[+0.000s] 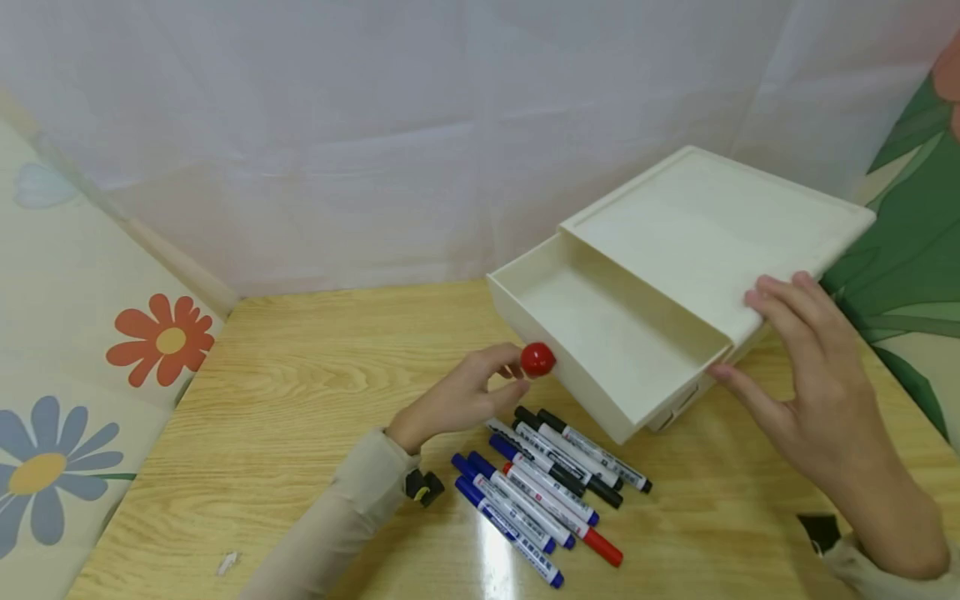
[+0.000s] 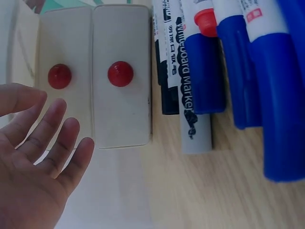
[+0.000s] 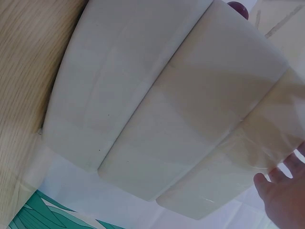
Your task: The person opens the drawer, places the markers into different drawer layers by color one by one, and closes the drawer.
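A cream drawer cabinet (image 1: 720, 233) stands on the wooden table with its top drawer (image 1: 607, 325) pulled out, the inside showing. A red round knob (image 1: 537, 360) sits on that drawer's front. Beside the knob is my left hand (image 1: 476, 387), its fingers spread and loosely bent; the left wrist view shows no knob in its grip. Two lower drawer fronts with red knobs (image 2: 120, 74) also appear there. My right hand (image 1: 821, 375) rests against the cabinet's near right edge, fingertips on the top and thumb by the side. The right wrist view shows the cabinet's side (image 3: 176, 105).
Several whiteboard markers with blue, black and red caps (image 1: 540, 492) lie in a row in front of the cabinet. A white cloth (image 1: 337, 167) hangs behind the table. A small white scrap (image 1: 227, 563) lies at the table's near left.
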{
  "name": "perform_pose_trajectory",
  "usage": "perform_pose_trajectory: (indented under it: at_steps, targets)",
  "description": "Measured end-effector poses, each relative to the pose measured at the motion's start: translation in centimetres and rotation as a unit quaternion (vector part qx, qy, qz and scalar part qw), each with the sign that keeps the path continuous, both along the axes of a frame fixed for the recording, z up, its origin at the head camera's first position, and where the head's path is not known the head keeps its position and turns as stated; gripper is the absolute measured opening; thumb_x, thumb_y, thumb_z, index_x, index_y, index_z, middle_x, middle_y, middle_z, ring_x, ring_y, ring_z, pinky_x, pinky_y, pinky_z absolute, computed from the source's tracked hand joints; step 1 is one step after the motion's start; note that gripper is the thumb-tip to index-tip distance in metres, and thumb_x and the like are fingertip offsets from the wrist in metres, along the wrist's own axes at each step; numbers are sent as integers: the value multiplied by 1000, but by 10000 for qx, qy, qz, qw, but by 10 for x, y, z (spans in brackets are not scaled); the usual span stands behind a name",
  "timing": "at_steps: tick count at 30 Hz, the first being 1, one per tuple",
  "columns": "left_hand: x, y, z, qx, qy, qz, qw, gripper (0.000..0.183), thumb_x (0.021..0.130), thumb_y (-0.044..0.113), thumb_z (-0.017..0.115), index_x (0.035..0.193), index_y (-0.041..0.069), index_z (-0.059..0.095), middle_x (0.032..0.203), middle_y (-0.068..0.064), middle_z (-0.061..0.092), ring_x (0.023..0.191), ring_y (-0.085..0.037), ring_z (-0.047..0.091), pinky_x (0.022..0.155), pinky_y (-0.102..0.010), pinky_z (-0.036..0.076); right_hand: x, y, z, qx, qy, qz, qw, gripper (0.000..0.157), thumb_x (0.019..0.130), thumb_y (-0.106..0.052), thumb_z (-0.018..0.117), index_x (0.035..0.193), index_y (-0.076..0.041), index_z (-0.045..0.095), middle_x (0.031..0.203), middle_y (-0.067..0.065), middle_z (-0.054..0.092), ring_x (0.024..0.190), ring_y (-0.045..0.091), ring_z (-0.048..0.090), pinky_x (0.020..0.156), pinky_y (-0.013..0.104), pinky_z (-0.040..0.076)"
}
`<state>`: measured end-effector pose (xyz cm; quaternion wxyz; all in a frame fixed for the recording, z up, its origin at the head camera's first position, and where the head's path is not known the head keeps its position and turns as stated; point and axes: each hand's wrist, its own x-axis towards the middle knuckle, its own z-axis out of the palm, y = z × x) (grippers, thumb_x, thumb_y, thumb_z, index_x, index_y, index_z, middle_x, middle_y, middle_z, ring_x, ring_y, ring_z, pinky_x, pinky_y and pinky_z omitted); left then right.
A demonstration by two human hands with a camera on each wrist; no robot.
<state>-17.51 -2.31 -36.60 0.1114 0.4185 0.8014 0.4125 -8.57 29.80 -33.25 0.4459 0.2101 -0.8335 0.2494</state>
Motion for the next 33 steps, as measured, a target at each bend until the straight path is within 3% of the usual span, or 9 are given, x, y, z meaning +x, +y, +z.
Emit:
perform_pose_trajectory:
  at_steps: [11, 33]
  targets:
    - [-4, 9, -9, -336, -327, -312, 9984, 29, 98, 9, 57, 127, 4, 60, 116, -12, 69, 101, -15, 62, 94, -27, 52, 0, 1, 0, -10, -88, -58, 9999, 81, 94, -61, 50, 127, 13, 54, 134, 30, 52, 144, 36, 36, 125, 43, 24]
    - [-5, 19, -36, -714, -871, -467, 9925, 28, 97, 8, 60, 125, 4, 62, 119, -9, 68, 103, -14, 62, 90, -21, 53, -1, 6, -3, 144, -314, -164, 9993, 86, 94, -64, 47, 128, 14, 53, 134, 33, 50, 144, 38, 35, 126, 39, 22]
